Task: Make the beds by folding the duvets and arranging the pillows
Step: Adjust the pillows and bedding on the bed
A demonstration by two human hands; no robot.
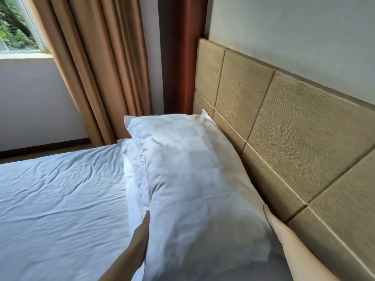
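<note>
A white checked pillow (190,175) stands tilted at the head of the bed, leaning toward the padded headboard (294,126). My left hand (142,234) presses flat against its left side. On the pillow's right side my right hand (271,220) lies straight, squeezed between the pillow and the headboard, with most of its fingers hidden. A second white pillow (129,159) peeks out beneath and to the left of the first. A wrinkled white sheet (60,195) covers the mattress; no duvet is in view.
Tan curtains (97,67) hang at the bed's far corner beside a red-brown wooden post (178,57). A window (18,25) sits at the upper left above a white wall, and a strip of floor shows past the bed's far edge.
</note>
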